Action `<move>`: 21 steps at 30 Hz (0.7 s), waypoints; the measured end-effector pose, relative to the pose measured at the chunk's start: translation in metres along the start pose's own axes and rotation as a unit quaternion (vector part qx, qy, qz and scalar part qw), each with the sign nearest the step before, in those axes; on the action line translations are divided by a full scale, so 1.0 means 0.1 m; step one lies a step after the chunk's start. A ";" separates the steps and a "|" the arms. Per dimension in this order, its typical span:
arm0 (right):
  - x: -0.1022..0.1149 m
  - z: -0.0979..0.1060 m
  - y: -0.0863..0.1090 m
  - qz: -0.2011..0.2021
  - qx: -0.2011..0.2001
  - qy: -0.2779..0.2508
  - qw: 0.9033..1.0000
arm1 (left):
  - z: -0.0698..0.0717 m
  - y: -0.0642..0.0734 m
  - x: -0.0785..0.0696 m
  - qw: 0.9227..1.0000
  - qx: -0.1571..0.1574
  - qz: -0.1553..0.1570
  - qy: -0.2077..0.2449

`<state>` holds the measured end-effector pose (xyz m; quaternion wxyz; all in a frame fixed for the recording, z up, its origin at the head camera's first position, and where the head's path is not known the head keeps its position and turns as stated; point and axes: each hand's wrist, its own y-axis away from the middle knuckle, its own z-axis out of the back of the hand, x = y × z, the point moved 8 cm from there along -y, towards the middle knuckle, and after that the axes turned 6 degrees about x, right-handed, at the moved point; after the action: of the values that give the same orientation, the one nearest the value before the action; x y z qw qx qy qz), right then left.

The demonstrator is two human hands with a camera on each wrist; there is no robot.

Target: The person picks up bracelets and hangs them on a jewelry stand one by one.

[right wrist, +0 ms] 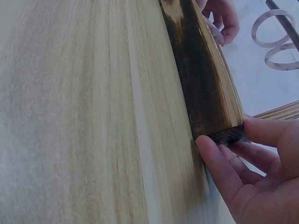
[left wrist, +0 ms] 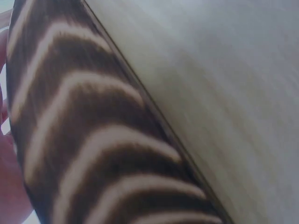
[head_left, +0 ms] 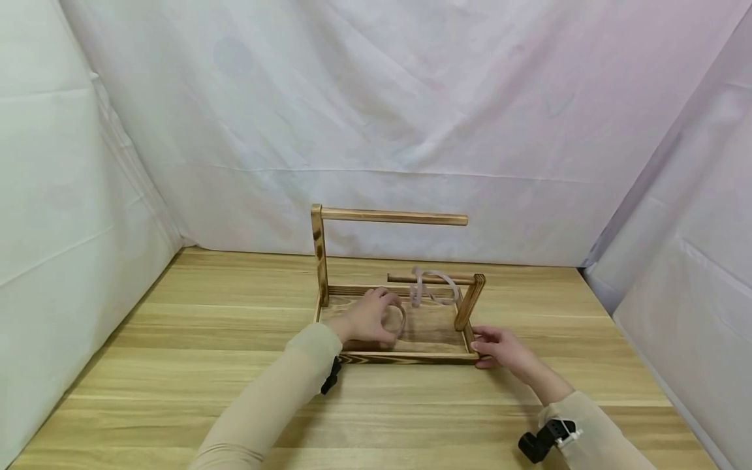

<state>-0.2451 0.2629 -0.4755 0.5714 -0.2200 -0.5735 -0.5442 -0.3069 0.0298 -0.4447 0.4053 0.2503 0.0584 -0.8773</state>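
Observation:
A wooden bangle stand [head_left: 411,358] with a shallow tray base and two horizontal bars stands on the table. My left hand [head_left: 365,318] reaches over its front rail and holds a pale, translucent bangle [head_left: 403,320] between thumb and fingers, inside the tray. Two similar bangles [head_left: 416,287] hang on the lower bar [head_left: 399,279], just behind. At the front right corner, my right hand [head_left: 501,352] pinches the end of the frame; the right wrist view shows thumb and fingers around the dark, scorched corner [right wrist: 201,84]. Only the striped front rail [left wrist: 93,116] fills most of the left wrist view.
The upper bar [head_left: 393,216] runs rightward from a tall post [head_left: 320,254] at the stand's left and carries nothing. A shorter post [head_left: 470,302] rises at the right. White cloth [head_left: 376,98] hangs behind the wood-grain table [head_left: 176,339] and along both sides.

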 end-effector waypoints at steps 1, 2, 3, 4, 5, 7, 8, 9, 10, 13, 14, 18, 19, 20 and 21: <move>0.00 0.00 0.00 0.000 0.001 0.000 1.000 | 0.02 0.02 0.01 1.000 -0.002 0.000 0.007; 0.00 0.00 0.00 -0.001 0.001 -0.001 1.000 | 0.04 0.03 0.01 1.000 -0.004 0.000 0.013; -0.01 0.00 0.00 -0.001 0.001 -0.002 1.000 | 0.05 0.05 0.02 1.000 -0.008 -0.002 0.019; -0.01 0.00 0.00 -0.002 0.001 -0.002 1.000 | 0.06 0.06 0.03 1.000 -0.010 -0.004 0.025; -0.01 0.00 0.00 -0.003 0.001 -0.001 1.000 | 0.08 0.07 0.04 1.000 -0.012 -0.006 0.027; -0.01 0.00 0.00 -0.003 0.001 -0.002 1.000 | 0.10 0.09 0.05 0.999 -0.019 -0.011 0.036; -0.01 0.00 0.00 -0.003 0.001 -0.002 1.000 | 0.11 0.10 0.06 0.999 -0.022 -0.013 0.042; -0.01 0.00 0.00 -0.002 0.002 -0.002 1.000 | 0.12 0.10 0.07 0.998 -0.024 -0.013 0.050; -0.01 0.00 0.00 -0.002 0.002 -0.001 1.000 | 0.13 0.11 0.08 0.998 -0.025 -0.012 0.055; -0.01 0.00 0.00 0.000 0.004 0.000 1.000 | 0.17 0.13 0.12 0.996 -0.035 -0.006 0.078; 0.00 0.00 0.00 0.001 0.005 0.001 1.000 | 0.17 0.13 0.14 0.996 -0.039 -0.005 0.084; 0.00 0.00 0.00 0.002 0.007 0.003 1.000 | 0.20 0.15 0.20 0.993 -0.054 0.005 0.102; 0.00 0.00 0.00 0.002 0.007 0.004 1.000 | 0.21 0.16 0.21 0.993 -0.055 0.007 0.103; 0.00 0.00 0.00 0.000 0.007 0.004 1.000 | 0.22 0.16 0.22 0.993 -0.058 0.008 0.105; 0.00 0.00 0.00 -0.001 0.007 0.004 1.000 | 0.22 0.17 0.23 0.993 -0.059 0.011 0.105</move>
<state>-0.2454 0.2628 -0.4758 0.5750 -0.2134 -0.5748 -0.5417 -0.3157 -0.0034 -0.4347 0.4204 0.3171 0.1491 -0.8370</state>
